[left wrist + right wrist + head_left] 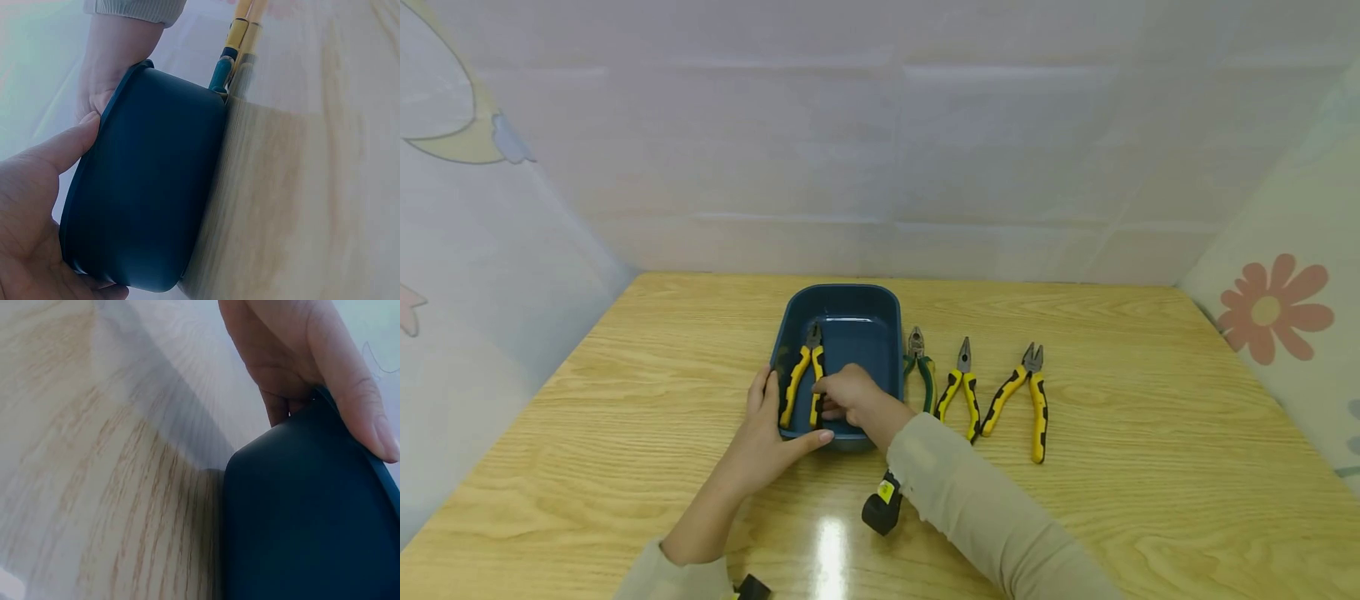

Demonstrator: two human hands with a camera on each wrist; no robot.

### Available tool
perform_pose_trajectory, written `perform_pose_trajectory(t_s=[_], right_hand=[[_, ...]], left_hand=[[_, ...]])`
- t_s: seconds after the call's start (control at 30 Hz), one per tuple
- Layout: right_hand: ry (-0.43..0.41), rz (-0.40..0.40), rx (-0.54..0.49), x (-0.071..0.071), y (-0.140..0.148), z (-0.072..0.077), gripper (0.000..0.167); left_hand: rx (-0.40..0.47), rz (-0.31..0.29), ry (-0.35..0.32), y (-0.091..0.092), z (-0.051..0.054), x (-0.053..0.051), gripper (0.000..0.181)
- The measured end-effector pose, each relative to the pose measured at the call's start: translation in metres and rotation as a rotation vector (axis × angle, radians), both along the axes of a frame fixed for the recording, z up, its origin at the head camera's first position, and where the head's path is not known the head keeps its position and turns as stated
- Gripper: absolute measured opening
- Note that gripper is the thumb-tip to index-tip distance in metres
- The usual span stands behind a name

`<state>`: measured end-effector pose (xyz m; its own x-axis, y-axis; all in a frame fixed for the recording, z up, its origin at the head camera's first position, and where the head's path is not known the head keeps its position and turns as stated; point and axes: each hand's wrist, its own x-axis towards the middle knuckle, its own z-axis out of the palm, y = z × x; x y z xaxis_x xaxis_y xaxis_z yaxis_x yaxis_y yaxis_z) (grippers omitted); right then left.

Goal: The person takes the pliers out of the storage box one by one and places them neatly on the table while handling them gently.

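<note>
A dark blue tray stands on the wooden table in the head view. Inside its left part lies a pair of pliers with yellow-and-black handles, the head toward the far end. My left hand grips the tray's near left corner, thumb on the front rim, fingers along the side. In the left wrist view that hand also holds the tray. My right hand reaches into the tray and pinches the right handle of the pliers; some of its fingers are hidden. The right wrist view shows the left hand on the tray corner.
Right of the tray lie green-handled pliers, long-nose pliers with yellow-and-black handles, and another yellow-and-black pair with spread handles. My right forearm partly covers the nearer ends. A pale wall stands behind the table.
</note>
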<state>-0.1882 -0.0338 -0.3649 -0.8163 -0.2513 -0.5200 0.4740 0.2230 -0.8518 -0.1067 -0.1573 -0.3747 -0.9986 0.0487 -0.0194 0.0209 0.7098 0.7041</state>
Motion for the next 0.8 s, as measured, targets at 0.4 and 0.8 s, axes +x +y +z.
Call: perform_pose_trajectory(t_s=[0.4, 0.8], right_hand=[[0.014, 0.056, 0.058, 0.0006, -0.0041, -0.0008, 0.020], [-0.005, 0.017, -0.016, 0.0028, -0.0057, 0.0001, 0.014]], left_hand=[[0.007, -0.003, -0.001, 0.0006, 0.0032, -0.0012, 0.111], [0.010, 0.002, -0.006, 0.0006, 0.0020, 0.0004, 0.110]])
